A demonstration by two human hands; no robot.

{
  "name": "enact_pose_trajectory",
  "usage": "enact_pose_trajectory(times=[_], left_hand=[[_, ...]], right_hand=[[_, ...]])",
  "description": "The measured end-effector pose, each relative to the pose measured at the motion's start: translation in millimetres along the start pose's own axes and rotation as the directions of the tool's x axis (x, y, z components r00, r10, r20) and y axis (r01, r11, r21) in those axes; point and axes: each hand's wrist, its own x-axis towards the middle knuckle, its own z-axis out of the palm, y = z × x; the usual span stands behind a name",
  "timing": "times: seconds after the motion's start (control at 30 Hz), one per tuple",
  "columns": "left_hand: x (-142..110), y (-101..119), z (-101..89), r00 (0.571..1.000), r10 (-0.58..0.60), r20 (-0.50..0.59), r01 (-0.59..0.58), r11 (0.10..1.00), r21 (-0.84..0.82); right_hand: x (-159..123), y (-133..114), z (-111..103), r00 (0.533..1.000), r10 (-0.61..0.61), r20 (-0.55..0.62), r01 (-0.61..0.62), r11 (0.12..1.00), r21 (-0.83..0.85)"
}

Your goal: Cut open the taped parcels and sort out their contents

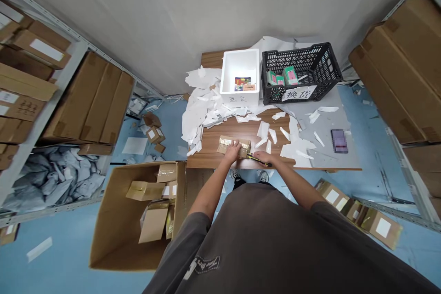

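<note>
Right hand (263, 157): fingers closed around a slim black-and-yellow hand tool (255, 159), its tip pointing left, at the near right end of a small brown cardboard box wrapped in shiny tape (244, 147); whether tip and box touch, cannot tell. Left hand (233, 150): palm down over the middle of that box, fingers on its top; whether they grip it, cannot tell. Box lies flat near the front edge of a brown wood-grain table (214, 150).

Beyond and beside the box: torn white paper scraps (198, 117), heaped thickest on the left. Behind these, a white rectangular tub (243, 98) with a multicoloured flat packet (241, 84) inside; just right of it, a black plastic lattice crate (270, 95) holding green-and-pink small boxes (290, 75). Table's right end: a purple rectangular object, blurred (339, 141). Floor, left: a large open brown carton (120, 220) containing smaller taped parcels (153, 224).
</note>
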Motion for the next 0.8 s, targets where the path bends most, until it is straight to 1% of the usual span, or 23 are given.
enact_pose_trajectory(times=[0.1, 0.17, 0.23, 0.3, 0.4, 0.5, 0.57, 0.63, 0.8], left_hand=[[1, -3, -3.1, 1.0, 0.014, -0.018, -0.015, 0.999, -0.029], [5, -5, -7.8, 0.998, 0.019, -0.062, -0.021, 0.999, -0.045], [12, -8, -12.6, 0.995, 0.0, -0.102, -0.003, 0.999, -0.035], [21, -11, -15.1, 0.994, -0.037, -0.101, 0.037, 0.999, -0.01], [30, -16, -13.2, 0.996, -0.072, -0.056, 0.073, 0.997, 0.01], [31, -23, -7.4, 0.997, -0.05, -0.064, 0.05, 0.999, 0.003], [29, -27, -3.1, 0.996, -0.012, -0.088, 0.012, 1.0, 0.003], [27, -30, 1.0, 0.993, 0.024, -0.112, -0.022, 1.0, 0.015], [29, -33, 9.4, 0.987, 0.063, -0.148, -0.055, 0.997, 0.053]], right_hand=[[-18, 19, -2, 0.996, 0.092, -0.008, -0.092, 0.994, 0.052], [-28, 30, -5, 0.991, 0.126, -0.043, -0.122, 0.989, 0.082], [-32, 34, -6, 0.985, 0.144, -0.095, -0.134, 0.986, 0.101], [-32, 34, -4, 0.977, 0.144, -0.158, -0.131, 0.987, 0.089], [-28, 28, 3, 0.959, 0.073, -0.275, -0.08, 0.997, -0.017], [-26, 23, 11, 0.94, -0.037, -0.34, -0.015, 0.989, -0.148], [-25, 21, 14, 0.933, -0.092, -0.347, 0.017, 0.977, -0.213], [-24, 19, 15, 0.931, -0.113, -0.346, 0.013, 0.96, -0.278], [-19, 11, 13, 0.95, -0.076, -0.303, -0.08, 0.879, -0.47]])
